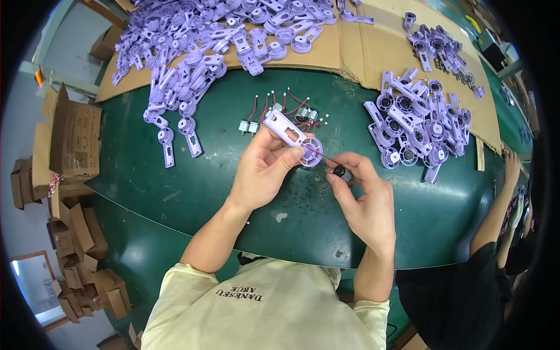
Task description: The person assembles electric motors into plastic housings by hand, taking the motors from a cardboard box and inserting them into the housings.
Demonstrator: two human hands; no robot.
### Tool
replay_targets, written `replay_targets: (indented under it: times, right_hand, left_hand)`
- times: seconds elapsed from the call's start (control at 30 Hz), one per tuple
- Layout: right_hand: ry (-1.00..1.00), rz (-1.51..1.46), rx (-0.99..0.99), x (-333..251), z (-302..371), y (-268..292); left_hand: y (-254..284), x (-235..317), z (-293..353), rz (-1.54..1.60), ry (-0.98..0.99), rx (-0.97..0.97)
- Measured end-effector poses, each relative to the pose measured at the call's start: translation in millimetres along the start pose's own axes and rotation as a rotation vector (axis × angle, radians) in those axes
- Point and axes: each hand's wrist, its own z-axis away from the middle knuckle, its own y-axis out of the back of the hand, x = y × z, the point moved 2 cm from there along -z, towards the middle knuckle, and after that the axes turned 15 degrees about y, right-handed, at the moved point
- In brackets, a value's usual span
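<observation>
My left hand [258,174] grips a purple plastic housing [284,127] with a long slotted handle and a round spoked ring at its lower end. The fingers close around the handle, and the thumb presses near the ring. Just right of it, my right hand [368,204] pinches a small motor [343,172] with a black end between thumb and fingers. A thin dark-red wire [319,154] runs from the motor across the ring toward the handle. Behind the housing, several small silver motors [249,126] with red and black wires lie on the green table [192,204].
A large heap of purple housings [192,41] covers cardboard at the back left. To the right lies another pile of housings [417,119], many with black centres. A person's arm [496,198] is at the far right. Cardboard boxes [76,140] stand left of the table.
</observation>
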Motion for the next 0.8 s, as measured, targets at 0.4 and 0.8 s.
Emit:
replay_targets:
  times: [0.4,0.8]
  right_hand:
    - [0.213,0.139,0.050,6.0,3.0,-11.8]
    - [0.126,-0.079,0.146,19.0,4.8,-20.2]
  left_hand:
    - [-4.9,-12.3,1.3,-0.059,0.186,-0.093]
    - [-6.2,-9.8,4.4,-0.081,0.120,-0.052]
